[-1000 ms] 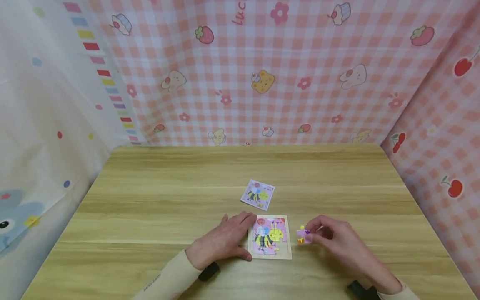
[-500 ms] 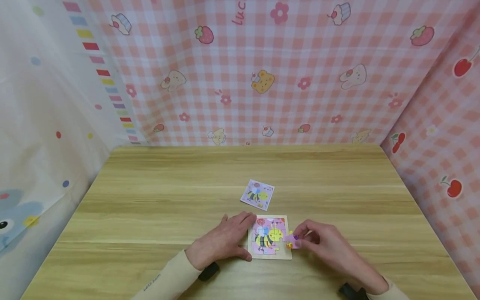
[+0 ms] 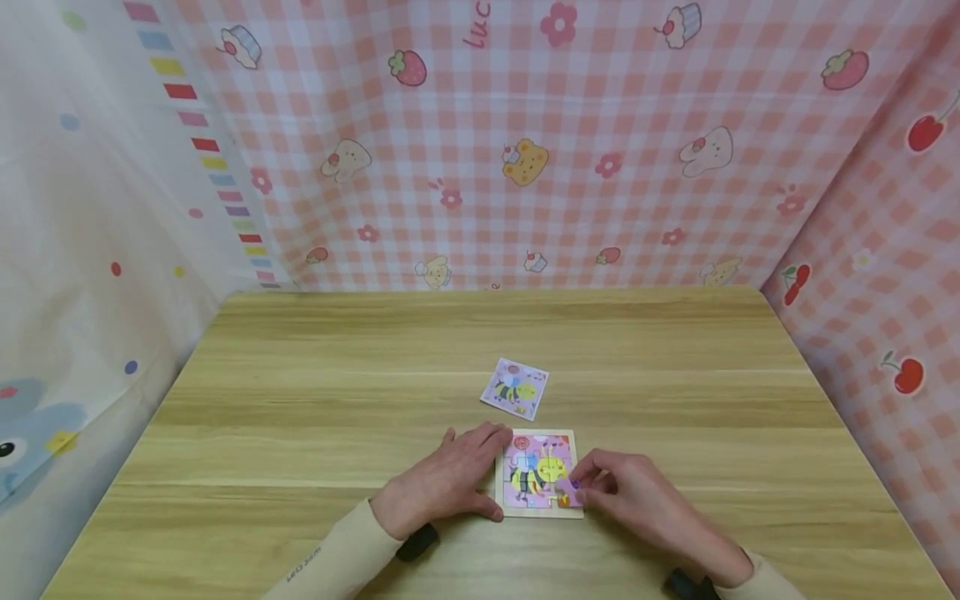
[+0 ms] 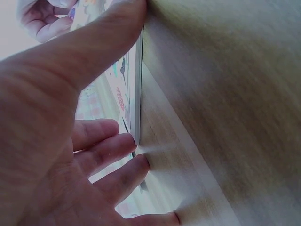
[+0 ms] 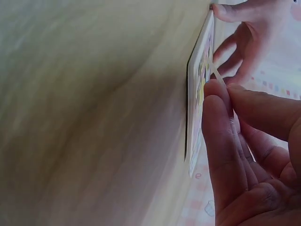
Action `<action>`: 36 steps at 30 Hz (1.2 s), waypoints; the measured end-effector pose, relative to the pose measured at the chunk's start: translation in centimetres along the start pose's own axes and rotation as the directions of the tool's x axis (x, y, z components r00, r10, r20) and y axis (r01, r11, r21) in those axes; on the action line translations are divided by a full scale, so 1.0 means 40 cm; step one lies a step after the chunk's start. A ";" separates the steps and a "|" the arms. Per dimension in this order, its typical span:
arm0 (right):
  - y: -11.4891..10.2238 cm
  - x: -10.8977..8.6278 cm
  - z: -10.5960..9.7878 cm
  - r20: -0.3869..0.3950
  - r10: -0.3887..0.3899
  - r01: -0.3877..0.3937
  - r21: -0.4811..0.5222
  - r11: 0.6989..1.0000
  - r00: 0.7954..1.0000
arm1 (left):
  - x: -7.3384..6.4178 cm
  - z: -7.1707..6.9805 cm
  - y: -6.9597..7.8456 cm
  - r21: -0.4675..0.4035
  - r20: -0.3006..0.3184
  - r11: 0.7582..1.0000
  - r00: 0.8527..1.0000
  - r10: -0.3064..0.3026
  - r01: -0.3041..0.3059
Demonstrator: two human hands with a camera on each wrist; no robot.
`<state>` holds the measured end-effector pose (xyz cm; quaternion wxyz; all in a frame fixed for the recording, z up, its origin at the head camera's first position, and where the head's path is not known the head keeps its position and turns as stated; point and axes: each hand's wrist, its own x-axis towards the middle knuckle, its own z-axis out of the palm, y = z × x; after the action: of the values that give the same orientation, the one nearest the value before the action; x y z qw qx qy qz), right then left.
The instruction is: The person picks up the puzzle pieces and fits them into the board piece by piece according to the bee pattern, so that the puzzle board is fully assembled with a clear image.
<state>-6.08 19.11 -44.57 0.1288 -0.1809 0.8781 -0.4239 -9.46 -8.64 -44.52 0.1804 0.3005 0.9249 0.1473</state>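
Observation:
A square jigsaw puzzle of a bee sits in a pale wooden frame (image 3: 543, 512) on the table, in the head view's lower middle. My left hand (image 3: 450, 475) rests along its left edge, thumb at the near corner and fingertips at the far one. In the left wrist view those fingers (image 4: 120, 176) lie spread and nearly straight. Between thumb and fingertips, my right hand (image 3: 630, 496) pinches a pink puzzle piece (image 3: 567, 495) with yellow and orange print. It is over the frame's near right corner. Edge-on in the right wrist view, the piece (image 5: 217, 74) tilts against the puzzle.
A square picture card (image 3: 515, 388) with the same bee lies just beyond the frame. The wooden table (image 3: 337, 358) extends around them. Behind it hangs a pink checked curtain (image 3: 465, 108), with more curtains on both sides.
My right hand has moved left and slightly nearer, carrying the puzzle piece from beside the frame to its near right corner. My left hand and the frame have kept their places.

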 end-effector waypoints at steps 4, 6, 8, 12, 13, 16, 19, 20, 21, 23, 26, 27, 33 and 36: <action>0.000 0.007 0.008 0.015 0.003 -0.003 -0.026 1.000 1.000 | 0.000 -0.002 0.001 -0.002 0.002 1.000 1.000 0.000 0.000; 0.000 0.011 0.012 0.017 0.007 -0.007 -0.042 0.999 1.000 | 0.000 -0.002 0.001 0.001 0.002 1.000 1.000 -0.001 0.001; 0.001 0.014 0.014 0.020 0.013 -0.012 -0.057 0.998 1.000 | 0.000 -0.002 0.001 0.005 0.002 1.000 1.000 -0.001 0.001; 0.001 0.018 0.015 0.013 0.017 -0.016 -0.099 0.995 1.000 | 0.000 -0.002 0.001 0.009 0.003 1.000 1.000 0.000 0.000; 0.001 0.019 0.014 0.007 0.012 -0.011 -0.111 0.994 1.000 | -0.001 -0.002 0.002 0.010 0.003 1.000 1.000 0.000 0.000; 0.003 0.015 0.009 -0.019 -0.017 0.014 -0.150 0.989 1.000 | -0.002 -0.002 0.002 0.014 -0.001 1.000 1.000 0.003 -0.003; 0.009 0.005 -0.002 -0.031 -0.074 0.066 -0.200 0.977 0.997 | -0.003 -0.002 0.002 0.015 -0.004 1.000 1.000 0.006 -0.006; 0.013 0.000 -0.007 -0.029 -0.105 0.096 -0.231 0.968 0.994 | -0.004 -0.002 0.002 0.015 -0.003 1.000 1.000 0.007 -0.007; 0.017 -0.005 -0.012 -0.020 -0.142 0.132 -0.268 0.954 0.990 | -0.003 -0.003 0.002 0.015 -0.003 1.000 1.000 0.007 -0.007; 0.028 -0.017 -0.022 0.020 -0.234 0.227 -0.339 0.913 0.972 | -0.003 -0.002 0.002 0.014 -0.001 1.000 1.000 0.007 -0.007; 0.046 -0.031 -0.034 0.115 -0.372 0.385 -0.414 0.825 0.921 | -0.002 -0.003 0.002 0.010 0.002 1.000 1.000 0.003 -0.003; 0.051 -0.034 -0.037 0.151 -0.404 0.429 -0.420 0.800 0.902 | -0.002 -0.004 0.001 0.008 0.002 1.000 1.000 0.001 -0.001; 0.057 -0.045 -0.038 0.275 -0.458 0.534 -0.428 0.729 0.845 | -0.001 -0.004 -0.002 -0.008 0.006 1.000 1.000 0.000 0.000; 0.056 -0.050 -0.035 0.296 -0.437 0.527 -0.433 0.731 0.849 | -0.002 -0.003 -0.001 -0.013 0.003 1.000 1.000 0.007 -0.007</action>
<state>-5.28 22.22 -45.36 0.0389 -0.4662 0.8646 -0.1834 -9.46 -8.72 -44.42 0.1830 0.3027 0.9227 0.1536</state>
